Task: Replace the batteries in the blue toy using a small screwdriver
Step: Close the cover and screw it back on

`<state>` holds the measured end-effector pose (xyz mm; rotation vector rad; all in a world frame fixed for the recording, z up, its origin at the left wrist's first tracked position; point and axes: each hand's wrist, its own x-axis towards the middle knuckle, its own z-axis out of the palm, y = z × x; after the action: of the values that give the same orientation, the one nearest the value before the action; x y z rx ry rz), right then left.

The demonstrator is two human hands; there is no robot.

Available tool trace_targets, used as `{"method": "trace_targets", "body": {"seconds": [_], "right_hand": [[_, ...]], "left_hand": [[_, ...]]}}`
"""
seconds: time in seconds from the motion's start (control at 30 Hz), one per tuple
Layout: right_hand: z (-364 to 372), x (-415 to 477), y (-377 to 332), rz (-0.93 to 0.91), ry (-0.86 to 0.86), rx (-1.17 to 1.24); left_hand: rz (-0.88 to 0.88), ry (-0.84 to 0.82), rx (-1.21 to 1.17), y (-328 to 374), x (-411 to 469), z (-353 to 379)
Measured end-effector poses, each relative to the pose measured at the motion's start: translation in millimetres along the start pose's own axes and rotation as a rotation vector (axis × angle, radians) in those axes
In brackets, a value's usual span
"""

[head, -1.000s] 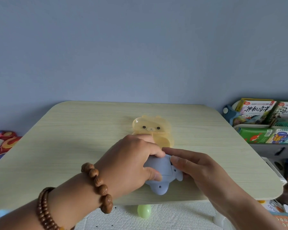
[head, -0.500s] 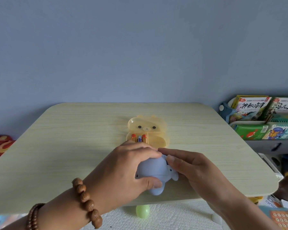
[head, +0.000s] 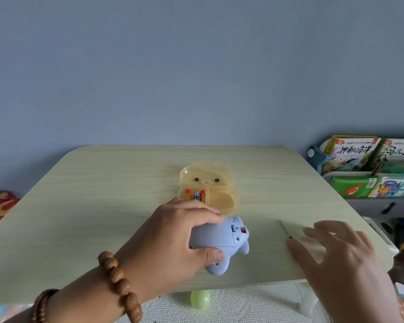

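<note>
Screwdriver [head: 285, 229] lies at three o'clock of toy [head: 219, 243]; left hand [head: 173, 238] grip clamped on toy, right hand [head: 336, 250] fingers apart: pinch its handle low against the bench [head: 103, 183]

Pale wooden table [head: 103, 183] against blue-grey wall [head: 196, 66]; bookshelf [head: 371, 173] at right.

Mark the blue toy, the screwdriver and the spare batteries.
blue toy [head: 216, 236]: head view, flat underside panel.
screwdriver [head: 284, 228]: head view, thin metal shaft.
batteries [head: 196, 196]: head view, middle cell in the yellow case.

Both forearms are bare, without sleeves. A bracelet of large brown wooden beads [head: 119, 282] circles the left wrist; a second, smaller-beaded one [head: 41, 304] sits nearer the elbow.
</note>
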<state>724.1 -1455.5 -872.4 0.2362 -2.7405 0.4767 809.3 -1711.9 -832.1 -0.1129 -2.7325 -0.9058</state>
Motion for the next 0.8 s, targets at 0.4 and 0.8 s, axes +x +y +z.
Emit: {"method": "trace_targets", "body": {"seconds": [0.4, 0.8], "right_hand": [[-51, 9, -47, -0.049, -0.116, 0.819], [-44, 8, -65, -0.133, -0.174, 0.696]], "left_hand": [[-0.015, 0.002, 0.018, 6, -1, -2], [-0.007, 0.001, 0.024, 9, -3, -2]]}}
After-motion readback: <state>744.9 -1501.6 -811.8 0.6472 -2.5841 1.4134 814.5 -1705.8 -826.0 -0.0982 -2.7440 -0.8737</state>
